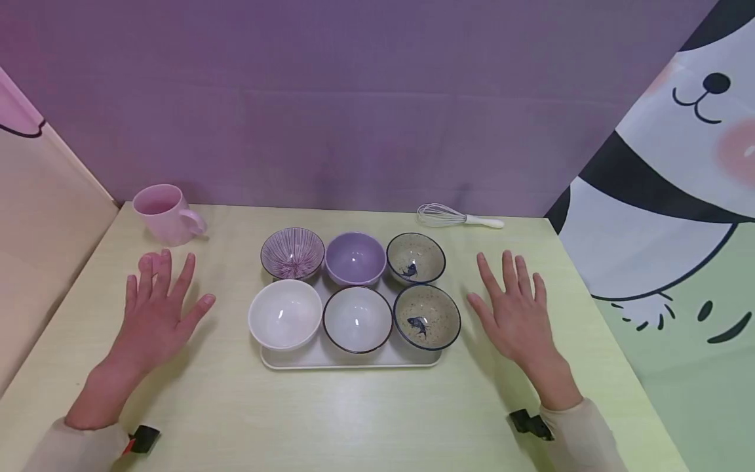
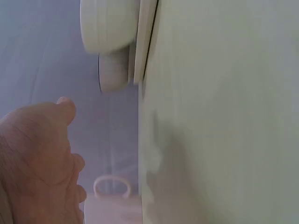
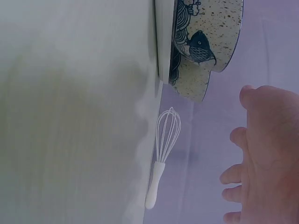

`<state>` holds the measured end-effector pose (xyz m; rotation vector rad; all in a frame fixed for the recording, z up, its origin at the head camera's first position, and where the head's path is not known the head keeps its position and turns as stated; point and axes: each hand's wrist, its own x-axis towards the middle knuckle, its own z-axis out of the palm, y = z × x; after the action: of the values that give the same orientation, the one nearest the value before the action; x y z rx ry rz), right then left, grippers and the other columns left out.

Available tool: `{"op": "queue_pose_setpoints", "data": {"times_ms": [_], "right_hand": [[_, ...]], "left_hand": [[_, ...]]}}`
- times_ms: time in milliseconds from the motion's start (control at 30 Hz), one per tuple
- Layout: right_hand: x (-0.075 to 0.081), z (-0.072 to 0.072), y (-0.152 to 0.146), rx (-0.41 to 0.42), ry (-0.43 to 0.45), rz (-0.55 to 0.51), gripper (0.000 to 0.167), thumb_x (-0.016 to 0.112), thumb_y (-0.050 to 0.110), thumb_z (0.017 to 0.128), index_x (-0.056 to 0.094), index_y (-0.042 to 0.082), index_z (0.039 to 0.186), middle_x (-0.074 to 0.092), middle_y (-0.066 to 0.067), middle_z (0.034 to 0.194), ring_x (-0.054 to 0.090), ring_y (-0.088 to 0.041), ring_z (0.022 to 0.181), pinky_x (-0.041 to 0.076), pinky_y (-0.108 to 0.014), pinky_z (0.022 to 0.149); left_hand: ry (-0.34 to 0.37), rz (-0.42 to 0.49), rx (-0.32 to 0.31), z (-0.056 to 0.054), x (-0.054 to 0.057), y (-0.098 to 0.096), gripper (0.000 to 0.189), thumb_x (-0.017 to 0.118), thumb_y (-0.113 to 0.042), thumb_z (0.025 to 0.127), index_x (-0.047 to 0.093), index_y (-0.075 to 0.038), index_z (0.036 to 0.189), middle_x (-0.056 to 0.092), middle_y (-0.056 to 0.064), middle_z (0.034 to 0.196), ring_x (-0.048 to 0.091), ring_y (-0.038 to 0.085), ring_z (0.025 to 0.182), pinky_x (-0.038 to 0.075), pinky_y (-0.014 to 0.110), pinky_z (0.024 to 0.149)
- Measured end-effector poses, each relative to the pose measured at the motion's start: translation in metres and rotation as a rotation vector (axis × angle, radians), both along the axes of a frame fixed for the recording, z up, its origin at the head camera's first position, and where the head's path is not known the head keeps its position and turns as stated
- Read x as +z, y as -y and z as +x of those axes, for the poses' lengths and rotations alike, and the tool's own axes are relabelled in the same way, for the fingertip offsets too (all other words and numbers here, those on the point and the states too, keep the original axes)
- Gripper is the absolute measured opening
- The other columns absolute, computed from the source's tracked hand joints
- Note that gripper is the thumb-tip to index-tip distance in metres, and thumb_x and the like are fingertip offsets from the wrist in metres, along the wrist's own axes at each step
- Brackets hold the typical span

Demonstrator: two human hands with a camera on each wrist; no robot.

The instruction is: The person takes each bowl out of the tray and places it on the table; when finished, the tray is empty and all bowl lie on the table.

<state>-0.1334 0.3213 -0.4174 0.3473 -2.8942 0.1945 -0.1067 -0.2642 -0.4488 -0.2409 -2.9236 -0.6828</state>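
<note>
My left hand (image 1: 154, 321) hovers above the table's left side, fingers spread and holding nothing. Beyond its fingertips stands a pink mug (image 1: 168, 216); a small pink patch shows behind the fingers, mostly hidden. On the right, my right hand (image 1: 519, 314) is likewise spread and holds nothing, beside two speckled bowls with a blue fish, the front one (image 1: 436, 314) and the back one (image 1: 421, 252). These sit on a white tray (image 1: 354, 362) with a striped bowl (image 1: 293, 252), a purple bowl (image 1: 356, 257), a white bowl (image 1: 286, 314) and a dark-rimmed white bowl (image 1: 358, 320).
A white-handled whisk (image 1: 460, 216) lies at the table's back edge, right of the tray. Purple cloth (image 1: 354, 131) hangs behind the table (image 1: 354, 419). A panda-print panel (image 1: 666, 196) stands along the right side, and a pale panel (image 1: 47, 249) along the left.
</note>
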Motion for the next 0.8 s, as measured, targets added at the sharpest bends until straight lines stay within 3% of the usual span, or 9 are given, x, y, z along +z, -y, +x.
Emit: {"op": "queue_pose_setpoints", "data": {"times_ms": [100, 200, 433, 567, 800], "right_hand": [[0.000, -0.005, 0.005, 0.006, -0.004, -0.019, 0.069, 0.044, 0.051, 0.117, 0.031, 0.018, 0.176, 0.020, -0.035, 0.178, 0.018, -0.055, 0.166, 0.022, -0.079, 0.125], [0.000, -0.012, 0.012, 0.017, -0.012, -0.052, 0.067, 0.045, 0.047, 0.118, 0.033, 0.016, 0.176, 0.027, -0.036, 0.176, 0.030, -0.057, 0.160, 0.034, -0.079, 0.118], [-0.002, -0.034, 0.023, 0.053, 0.030, -0.177, 0.062, 0.043, 0.041, 0.120, 0.034, 0.015, 0.176, 0.058, -0.034, 0.154, 0.063, -0.056, 0.130, 0.056, -0.076, 0.096], [-0.003, -0.048, 0.028, 0.069, 0.076, -0.235, 0.062, 0.041, 0.042, 0.120, 0.035, 0.014, 0.175, 0.070, -0.028, 0.136, 0.071, -0.046, 0.114, 0.060, -0.068, 0.085], [-0.006, -0.069, 0.033, 0.115, 0.182, -0.388, 0.059, 0.046, 0.035, 0.121, 0.038, 0.007, 0.172, 0.078, -0.019, 0.108, 0.074, -0.033, 0.087, 0.057, -0.052, 0.076]], "left_hand": [[-0.028, 0.010, -0.011, 0.005, -0.001, -0.012, 0.085, 0.045, -0.056, 0.116, 0.015, -0.007, 0.178, -0.003, 0.036, 0.180, -0.011, 0.060, 0.165, -0.015, 0.073, 0.131], [-0.049, 0.016, -0.031, 0.009, -0.002, -0.025, 0.085, 0.048, -0.056, 0.115, 0.016, -0.008, 0.178, -0.001, 0.035, 0.181, -0.008, 0.059, 0.166, -0.013, 0.071, 0.132], [-0.030, 0.052, -0.095, 0.021, -0.004, -0.052, 0.088, 0.057, -0.054, 0.112, 0.019, -0.009, 0.178, 0.007, 0.036, 0.180, -0.002, 0.058, 0.167, -0.010, 0.067, 0.135], [-0.023, 0.044, -0.113, 0.026, -0.007, -0.062, 0.097, 0.066, -0.058, 0.106, 0.022, -0.011, 0.178, 0.017, 0.036, 0.179, 0.005, 0.058, 0.167, -0.005, 0.068, 0.136], [-0.006, 0.049, -0.124, 0.034, -0.014, -0.073, 0.117, 0.081, -0.066, 0.092, 0.022, -0.012, 0.178, 0.040, 0.033, 0.171, 0.022, 0.060, 0.162, 0.005, 0.068, 0.137]]}}
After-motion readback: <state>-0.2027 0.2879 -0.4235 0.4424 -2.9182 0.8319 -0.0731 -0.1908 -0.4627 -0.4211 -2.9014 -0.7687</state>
